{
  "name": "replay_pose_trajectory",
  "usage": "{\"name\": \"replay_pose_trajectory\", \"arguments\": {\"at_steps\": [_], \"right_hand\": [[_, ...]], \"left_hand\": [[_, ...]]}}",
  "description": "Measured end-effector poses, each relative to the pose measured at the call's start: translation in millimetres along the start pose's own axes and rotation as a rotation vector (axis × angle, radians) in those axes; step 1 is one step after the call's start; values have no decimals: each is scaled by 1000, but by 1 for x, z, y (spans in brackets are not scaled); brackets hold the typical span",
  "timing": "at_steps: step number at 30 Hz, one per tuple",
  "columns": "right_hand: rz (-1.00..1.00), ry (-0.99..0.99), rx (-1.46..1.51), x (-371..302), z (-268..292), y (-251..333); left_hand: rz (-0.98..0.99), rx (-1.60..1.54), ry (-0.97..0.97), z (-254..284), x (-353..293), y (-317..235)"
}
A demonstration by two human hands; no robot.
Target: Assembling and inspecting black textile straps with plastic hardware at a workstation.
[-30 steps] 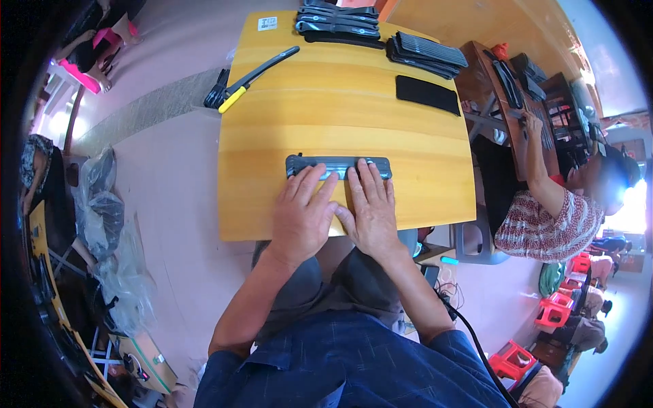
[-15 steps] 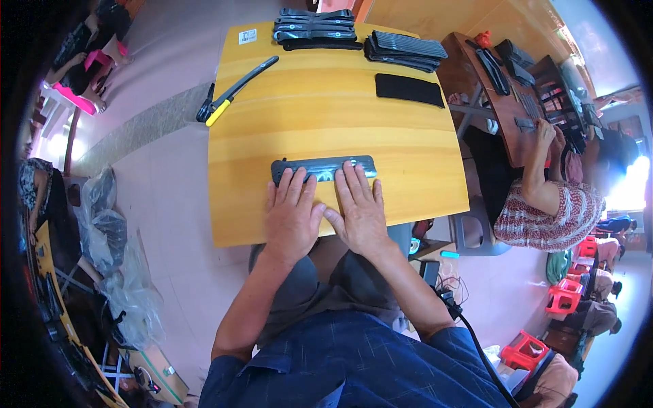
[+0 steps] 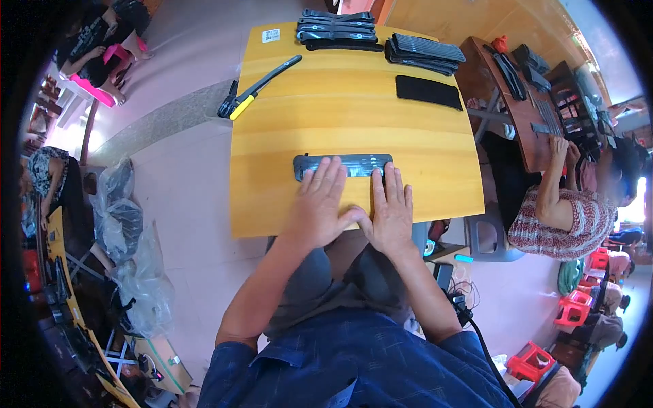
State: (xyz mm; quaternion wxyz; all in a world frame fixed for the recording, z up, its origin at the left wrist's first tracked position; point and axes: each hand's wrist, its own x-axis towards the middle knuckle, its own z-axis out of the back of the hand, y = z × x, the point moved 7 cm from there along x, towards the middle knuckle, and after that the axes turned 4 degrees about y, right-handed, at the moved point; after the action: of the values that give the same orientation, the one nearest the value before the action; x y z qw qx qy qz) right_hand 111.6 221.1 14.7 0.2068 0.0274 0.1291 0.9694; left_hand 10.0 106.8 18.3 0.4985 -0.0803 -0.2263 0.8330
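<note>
Left hand and right hand lie flat, fingers spread forward.

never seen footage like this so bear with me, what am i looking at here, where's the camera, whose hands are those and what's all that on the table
The camera sits on a person's head and looks straight down through a very wide lens, which is why straight edges bend near the rim. There is only this one view. The two bare hands coming up from the bottom belong to that person: the left hand and the right hand lie flat, fingers spread, on a long dark strip near the front edge of a yellow wooden table. Neither hand grips it; they press or rest on it. Farther back lie a black tool with a yellow handle, a flat black pad, and two stacks of dark strips. At the right another person works at a separate brown table.
</note>
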Motion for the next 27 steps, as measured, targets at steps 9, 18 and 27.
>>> {"name": "replay_pose_trajectory", "arguments": {"at_steps": [9, 18, 27], "right_hand": [[-24, -30, -29, 0, 0, 1], [-141, 54, -32, -10, 15, 11], [190, -147, 159, 58, 24, 82]], "left_hand": [[170, 220, 1, 29, -33, 56], [185, 236, -112, 30, -35, 55], [145, 290, -123, 24, -36, 56]]}}
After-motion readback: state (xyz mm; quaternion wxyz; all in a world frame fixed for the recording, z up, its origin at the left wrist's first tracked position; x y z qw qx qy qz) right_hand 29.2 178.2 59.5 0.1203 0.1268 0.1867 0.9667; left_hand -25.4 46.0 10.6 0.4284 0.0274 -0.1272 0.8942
